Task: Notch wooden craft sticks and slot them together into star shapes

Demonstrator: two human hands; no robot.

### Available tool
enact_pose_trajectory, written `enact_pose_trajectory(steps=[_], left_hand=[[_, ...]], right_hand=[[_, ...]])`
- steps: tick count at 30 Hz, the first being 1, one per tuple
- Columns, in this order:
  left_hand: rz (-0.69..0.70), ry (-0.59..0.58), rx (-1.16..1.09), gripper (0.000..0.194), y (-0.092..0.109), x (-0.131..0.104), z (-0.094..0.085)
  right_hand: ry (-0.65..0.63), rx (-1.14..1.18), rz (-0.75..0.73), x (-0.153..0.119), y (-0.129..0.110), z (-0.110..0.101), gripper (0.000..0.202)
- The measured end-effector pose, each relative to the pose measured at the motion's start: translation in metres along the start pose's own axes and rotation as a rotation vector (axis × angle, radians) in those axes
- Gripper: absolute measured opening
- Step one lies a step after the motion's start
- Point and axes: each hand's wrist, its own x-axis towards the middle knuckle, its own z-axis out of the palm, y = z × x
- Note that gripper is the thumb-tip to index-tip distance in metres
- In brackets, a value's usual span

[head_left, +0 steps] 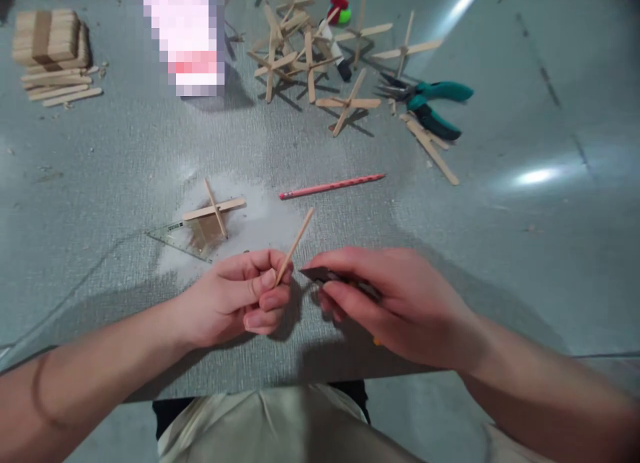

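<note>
While the left hand pinches the lower end of a thin wooden stick between thumb and fingers, the right hand is closed around a dark-bladed knife. The stick lies at the left grip and just left of the right; its long axis slants forward and rightward, upper end free. The blade tip points left at the stick, apparently just short of contact; depth cannot be confirmed. Nothing is seen between them, though the left fingertips sit close to the blade's line, a judged hazard. Forward-left of the left grip, a stick cross overlaps a clear set square. A red pencil lies forward of both grips; crossed sticks and pliers stand farther forward on the desk.
</note>
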Motion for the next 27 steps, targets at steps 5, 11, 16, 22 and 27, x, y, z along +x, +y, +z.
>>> enact_pose_trajectory(steps=[5,11,16,22,27], left_hand=[[0.016,0.039,-0.027,0.017,-0.003,0.005,-0.002],[-0.006,0.035,-0.041,0.013,-0.006,0.003,-0.003],[-0.001,0.034,-0.034,0.011,-0.007,0.003,-0.005],[0.02,0.017,0.015,0.015,-0.006,0.004,-0.004],[0.033,0.009,0.024,0.012,-0.007,0.004,-0.007]], right_hand=[[0.02,0.097,0.015,0.008,0.006,0.005,0.026],[0.042,0.069,-0.028,0.011,0.009,0.006,0.027],[0.059,0.056,-0.057,0.009,0.011,0.006,0.028],[0.082,0.042,-0.103,0.007,0.011,0.006,0.028],[0.092,0.05,-0.148,0.005,0.014,0.008,0.027]])
